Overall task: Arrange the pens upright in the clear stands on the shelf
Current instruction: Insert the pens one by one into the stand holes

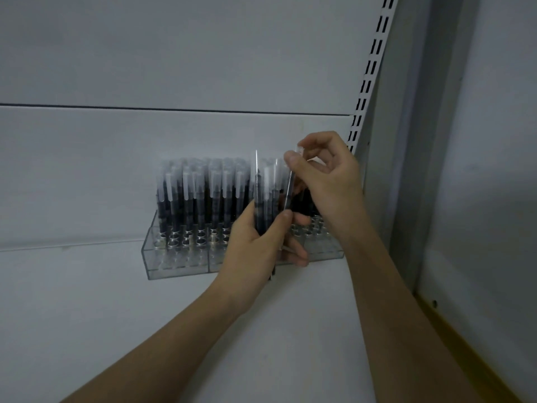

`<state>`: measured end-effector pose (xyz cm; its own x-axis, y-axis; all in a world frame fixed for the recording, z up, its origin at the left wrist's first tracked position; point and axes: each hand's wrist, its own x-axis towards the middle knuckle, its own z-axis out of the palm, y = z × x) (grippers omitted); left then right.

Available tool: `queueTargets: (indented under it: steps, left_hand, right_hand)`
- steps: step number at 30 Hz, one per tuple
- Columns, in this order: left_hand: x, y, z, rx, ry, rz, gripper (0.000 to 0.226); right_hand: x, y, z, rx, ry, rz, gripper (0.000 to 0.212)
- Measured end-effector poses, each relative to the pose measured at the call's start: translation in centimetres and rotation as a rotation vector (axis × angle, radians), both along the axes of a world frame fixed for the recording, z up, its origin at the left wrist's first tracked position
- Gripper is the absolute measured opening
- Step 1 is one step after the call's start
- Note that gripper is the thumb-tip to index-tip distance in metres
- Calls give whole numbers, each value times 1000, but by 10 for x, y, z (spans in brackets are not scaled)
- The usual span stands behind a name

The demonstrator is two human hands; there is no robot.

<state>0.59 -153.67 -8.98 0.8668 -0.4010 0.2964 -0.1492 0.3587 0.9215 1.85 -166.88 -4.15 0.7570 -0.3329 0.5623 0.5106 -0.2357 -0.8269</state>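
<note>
**Pens held before the clear stands on a white shelf**

A bundle of pens (266,196), dark-barrelled with frosted clear caps, stands upright in the left hand (258,245), whose fingers and thumb are curled round the lower part of the barrels. The bundle is held just in front of the clear stands (174,257), at about their middle. The right hand (325,175) is above and to the right of the bundle; its thumb and forefinger pinch the capped top of a single pen (289,187), which hangs nearly upright, tilted slightly, beside the bundle, while the other fingers are loosely curled. Whether this pen touches the bundle cannot be told.

The stands form a row of clear boxes with holes in their tops, set on the white shelf (116,315) against the back panel (174,53). The left portion is filled with upright pens of the same kind (200,193); the front rows of holes there are open. The part of the stands to the right is largely hidden behind the hands. A slotted metal upright (369,74) runs up the right edge of the back panel.
</note>
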Motion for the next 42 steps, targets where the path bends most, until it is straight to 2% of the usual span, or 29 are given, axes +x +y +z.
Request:
queueTargets:
  steps: [2,5,8,14,18,22,32,36,42]
  left_hand:
    - [1,1,0,5,-2,26,20]
    - [3,2,-1,3,-9,54,22]
    - [3,1,-1,-24,0,49,18]
    - [8,5,0,-85,29,135,11]
    - [13,10,0,-64,-3,215,11]
    - [15,11,1,-68,-20,238,11]
    - [14,11,0,28,-100,189,12]
    - [16,12,0,10,-81,193,11]
    - [21,14,0,-25,-68,189,11]
  right_hand:
    - [1,-1,-1,-6,45,74,14]
    - [-1,0,-1,-27,48,132,21]
    - [-3,0,2,11,-25,79,24]
    - [-3,-17,8,246,-183,-111,27]
    - [-5,-23,7,62,-200,-280,25]
    - [-1,-22,2,-108,-163,-284,24]
    - [2,-18,-4,-262,-54,-196,24]
    - [3,-19,-8,-353,27,-160,13]
    - [3,-22,-9,-382,20,-196,6]
